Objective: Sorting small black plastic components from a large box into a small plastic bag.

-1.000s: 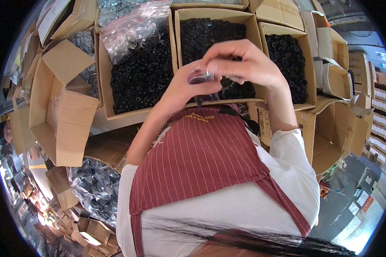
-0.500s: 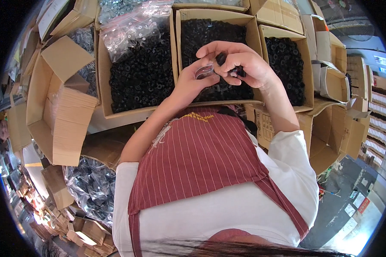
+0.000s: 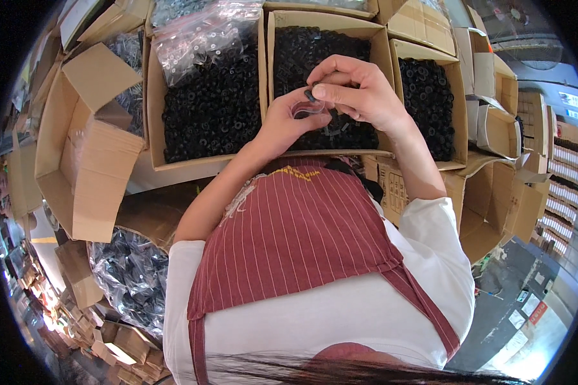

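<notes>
Above the middle cardboard box, my left hand is closed round a small clear plastic bag, whose mouth stands rounded and apart. My right hand pinches a small black part between thumb and fingers, right over the bag's mouth. The part's exact kind is too small to make out. Below both hands, small black pieces fill the middle box. How much the bag contains is hidden by my fingers.
Small black ring-like parts fill the left box and the right box. Clear bags of small parts lie on the left box. An open carton stands at far left, above a clear sack of dark packets.
My right hand has shifted left and up to the bag's mouth. Several black parts showed in its fingers before; now one shows at the fingertips. The left hand keeps the bag.
</notes>
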The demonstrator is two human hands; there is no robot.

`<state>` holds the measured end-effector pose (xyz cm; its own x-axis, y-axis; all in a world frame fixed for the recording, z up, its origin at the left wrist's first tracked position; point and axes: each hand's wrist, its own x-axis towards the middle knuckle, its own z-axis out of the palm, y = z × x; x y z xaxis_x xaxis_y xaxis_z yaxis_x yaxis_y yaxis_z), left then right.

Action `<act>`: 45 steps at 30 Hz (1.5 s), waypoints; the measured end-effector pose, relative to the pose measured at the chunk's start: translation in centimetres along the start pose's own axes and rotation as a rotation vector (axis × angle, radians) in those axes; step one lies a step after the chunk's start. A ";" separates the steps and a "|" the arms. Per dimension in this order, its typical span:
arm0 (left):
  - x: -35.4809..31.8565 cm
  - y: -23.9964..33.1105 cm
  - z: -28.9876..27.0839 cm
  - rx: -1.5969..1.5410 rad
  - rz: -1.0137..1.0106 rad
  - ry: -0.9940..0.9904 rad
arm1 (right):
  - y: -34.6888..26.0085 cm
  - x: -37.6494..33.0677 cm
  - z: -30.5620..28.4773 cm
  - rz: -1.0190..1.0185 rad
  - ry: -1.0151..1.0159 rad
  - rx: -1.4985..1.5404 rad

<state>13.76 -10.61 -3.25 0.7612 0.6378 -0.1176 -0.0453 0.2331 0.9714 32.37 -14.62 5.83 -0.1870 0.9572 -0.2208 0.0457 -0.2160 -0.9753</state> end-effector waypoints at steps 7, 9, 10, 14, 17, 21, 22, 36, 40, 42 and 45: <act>-0.1 0.3 0.2 -0.098 0.000 -0.008 | 1.9 0.6 0.8 -0.347 0.110 -0.408; -0.1 -0.2 0.0 -0.082 0.002 -0.007 | 2.7 1.2 0.6 -0.549 0.090 -0.421; -0.1 -0.4 -0.1 -0.065 0.003 -0.007 | 2.1 0.9 0.4 -0.549 0.087 -0.422; 0.0 0.2 0.0 -0.034 -0.024 -0.033 | 2.1 0.1 -2.6 0.111 0.092 0.450; 0.1 0.5 0.1 -0.024 -0.028 -0.012 | 5.0 0.1 -3.8 0.196 0.148 0.776; 0.1 0.3 0.1 -0.018 -0.025 0.001 | 7.8 -0.6 -4.1 0.407 0.398 1.069; 0.1 0.3 0.1 -0.025 -0.049 -0.002 | 8.0 -0.8 -4.6 0.296 0.215 1.159; -0.1 -0.3 0.5 0.250 0.017 0.041 | 2.4 -0.9 -0.2 0.202 -0.110 0.737; -0.1 -0.7 0.7 0.225 0.055 0.069 | 2.2 -1.1 -0.5 0.206 -0.087 0.658; 0.0 -0.1 0.5 0.213 0.010 0.030 | 2.8 -0.9 -1.0 0.165 -0.031 0.695; -0.1 0.3 0.4 0.158 0.002 -0.009 | 5.0 -0.2 -2.7 0.111 -0.073 0.842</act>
<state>13.92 -10.85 -2.89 0.7669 0.6315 -0.1140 0.0544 0.1131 0.9921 35.23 -15.34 0.98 -0.2888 0.9134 -0.2868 -0.6719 -0.4068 -0.6189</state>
